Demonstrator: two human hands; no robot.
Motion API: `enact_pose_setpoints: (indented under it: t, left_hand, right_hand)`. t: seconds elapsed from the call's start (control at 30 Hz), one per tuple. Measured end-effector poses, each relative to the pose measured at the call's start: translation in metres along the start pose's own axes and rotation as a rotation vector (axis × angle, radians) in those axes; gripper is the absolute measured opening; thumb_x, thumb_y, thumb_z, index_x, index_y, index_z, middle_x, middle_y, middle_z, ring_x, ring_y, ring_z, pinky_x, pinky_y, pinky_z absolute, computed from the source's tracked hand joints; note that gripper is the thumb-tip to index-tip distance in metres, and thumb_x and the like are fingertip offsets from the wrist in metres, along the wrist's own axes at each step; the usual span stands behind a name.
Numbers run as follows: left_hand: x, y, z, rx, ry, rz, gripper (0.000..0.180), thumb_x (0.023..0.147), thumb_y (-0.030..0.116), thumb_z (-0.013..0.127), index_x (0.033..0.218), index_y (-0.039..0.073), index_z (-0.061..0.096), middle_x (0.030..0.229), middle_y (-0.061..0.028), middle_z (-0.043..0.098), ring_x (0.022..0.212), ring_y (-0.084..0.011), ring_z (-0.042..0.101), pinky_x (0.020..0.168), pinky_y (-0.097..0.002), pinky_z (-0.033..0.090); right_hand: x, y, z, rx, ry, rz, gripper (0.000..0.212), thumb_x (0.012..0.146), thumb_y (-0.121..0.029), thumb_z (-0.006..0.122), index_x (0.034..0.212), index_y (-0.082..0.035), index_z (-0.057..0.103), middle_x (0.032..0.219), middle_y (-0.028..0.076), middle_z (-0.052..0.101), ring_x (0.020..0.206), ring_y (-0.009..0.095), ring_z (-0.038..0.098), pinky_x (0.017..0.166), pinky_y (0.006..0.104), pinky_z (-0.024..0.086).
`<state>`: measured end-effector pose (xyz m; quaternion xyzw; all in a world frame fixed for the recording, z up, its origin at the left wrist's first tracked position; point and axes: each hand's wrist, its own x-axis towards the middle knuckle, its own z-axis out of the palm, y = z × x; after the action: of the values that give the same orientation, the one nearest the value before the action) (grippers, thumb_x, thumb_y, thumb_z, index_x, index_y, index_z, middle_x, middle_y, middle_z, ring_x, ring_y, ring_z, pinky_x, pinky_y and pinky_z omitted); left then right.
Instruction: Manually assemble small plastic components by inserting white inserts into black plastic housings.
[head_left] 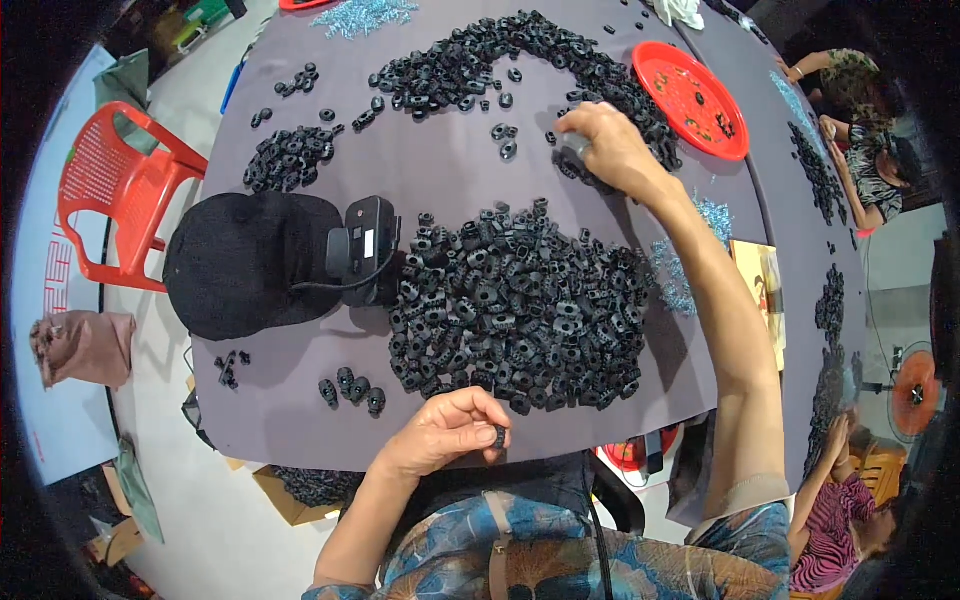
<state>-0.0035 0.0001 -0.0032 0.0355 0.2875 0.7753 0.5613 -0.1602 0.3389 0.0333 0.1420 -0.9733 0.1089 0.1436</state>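
Near the table's front edge my left hand (445, 432) is closed, pinching a small black plastic piece (499, 436) that looks like a cord lock part between thumb and fingers. Just beyond it spreads a big heap of such black pieces (520, 310), many with an oval hole. My right hand (610, 145) reaches forward over the far right of the table, beside the curved far pile of black pieces (490, 50). Its fingertips are partly blurred, and whether they hold anything does not show.
A black cap (250, 265) with a device (368, 250) attached lies left of the heap. Beyond my right hand sits a red tray (690, 100) with a few pieces. Bluish, spring-like bits (675, 275) lie under my right forearm. A red chair (125, 195) stands left; other people work at right.
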Motion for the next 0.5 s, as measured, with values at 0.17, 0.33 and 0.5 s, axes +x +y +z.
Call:
enact_pose_setpoints:
  t: [0.17,0.33,0.5]
  left_hand:
    - [0.0,0.002,0.002,-0.002,-0.002,0.002,0.017,0.08,0.008,0.062,0.093,0.0,0.056,0.087,-0.0128,0.058,0.072,-0.0171,0.055,0.064,-0.0272,0.046]
    - [-0.001,0.004,0.003,0.005,0.023,-0.011,0.017,0.08,0.008,0.062,0.093,0.0,0.056,0.086,-0.0127,0.058,0.072,-0.0167,0.055,0.064,-0.0271,0.046]
    - [-0.002,0.001,0.002,-0.008,0.02,-0.007,0.017,0.08,0.008,0.062,0.093,0.0,0.056,0.086,-0.0126,0.058,0.072,-0.0166,0.055,0.064,-0.0271,0.046]
  right_hand:
    - [0.008,-0.013,0.019,-0.155,0.027,0.017,0.029,0.062,0.002,0.051,0.088,-0.005,0.062,0.083,0.011,0.058,0.087,0.03,0.054,0.076,0.0391,0.044]
    - [0.01,-0.026,0.009,0.223,-0.208,0.058,0.013,0.073,-0.011,0.058,0.08,-0.002,0.062,0.073,0.013,0.061,0.065,0.028,0.057,0.06,0.0367,0.045]
    - [0.021,-0.031,0.003,0.152,-0.173,0.183,0.019,0.072,-0.011,0.056,0.088,-0.002,0.061,0.078,0.013,0.063,0.07,0.029,0.059,0.066,0.0363,0.046]
